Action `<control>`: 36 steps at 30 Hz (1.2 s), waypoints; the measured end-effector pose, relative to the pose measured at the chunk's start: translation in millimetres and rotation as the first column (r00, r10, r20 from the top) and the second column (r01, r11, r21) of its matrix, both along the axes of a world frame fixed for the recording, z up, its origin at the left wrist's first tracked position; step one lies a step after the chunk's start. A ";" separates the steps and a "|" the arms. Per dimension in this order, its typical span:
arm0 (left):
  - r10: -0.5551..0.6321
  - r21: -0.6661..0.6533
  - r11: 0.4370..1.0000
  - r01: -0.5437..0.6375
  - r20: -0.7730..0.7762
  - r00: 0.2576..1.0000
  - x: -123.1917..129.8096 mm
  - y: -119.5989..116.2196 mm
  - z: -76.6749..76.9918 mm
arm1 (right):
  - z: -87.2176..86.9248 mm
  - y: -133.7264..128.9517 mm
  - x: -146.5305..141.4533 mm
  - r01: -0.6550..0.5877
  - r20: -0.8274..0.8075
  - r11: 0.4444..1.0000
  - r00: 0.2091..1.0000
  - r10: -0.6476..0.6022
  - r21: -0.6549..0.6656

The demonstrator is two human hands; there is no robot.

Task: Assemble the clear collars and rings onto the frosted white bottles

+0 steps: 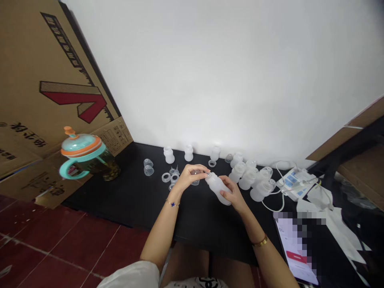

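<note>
My right hand (232,193) wraps around a frosted white plastic bottle (218,189), which lies tilted with its neck pointing up and left. My left hand (189,178) pinches a small clear plastic part (195,177) just beside the bottle's mouth, and its fingertips nearly reach the neck. Clear rings (166,177) and clear cups (149,170) lie on the black tabletop (126,192) just beyond my left hand. Frosted bottles (238,172) crowd together beyond my right hand.
Against the white wall, several more frosted bottles stand in a row. A teal-lidded glass mug (87,156) and a large cardboard box (54,92) are at the left. White electrical equipment with cables (295,184) and a tablet (294,248) are at the right.
</note>
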State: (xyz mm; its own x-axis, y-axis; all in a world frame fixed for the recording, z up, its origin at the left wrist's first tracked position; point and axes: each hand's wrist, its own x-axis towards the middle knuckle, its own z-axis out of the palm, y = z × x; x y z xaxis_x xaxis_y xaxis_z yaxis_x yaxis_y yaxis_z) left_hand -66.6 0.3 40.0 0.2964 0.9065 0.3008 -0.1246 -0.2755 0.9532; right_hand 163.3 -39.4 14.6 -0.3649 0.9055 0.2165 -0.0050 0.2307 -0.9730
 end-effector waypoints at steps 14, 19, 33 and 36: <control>0.005 -0.060 0.998 -0.007 -0.026 1.000 0.6 1.0 -1.9 | 6.3 -2.5 -1.5 0.064 0.039 0.998 0.997 -0.064 0.012; -0.011 -0.056 0.998 0.008 -0.042 0.999 1.8 1.8 -5.3 | 5.2 -0.6 -0.4 0.070 0.044 0.998 0.997 -0.070 -0.003; 0.010 0.038 0.999 -0.001 -0.253 0.967 2.5 0.9 -2.2 | -4.7 8.8 7.0 0.055 0.074 0.998 0.996 -0.052 -0.042; 0.036 0.030 0.999 -0.030 -0.211 0.977 3.5 2.8 -3.2 | -8.9 10.9 6.5 0.043 0.045 0.998 0.998 -0.041 -0.049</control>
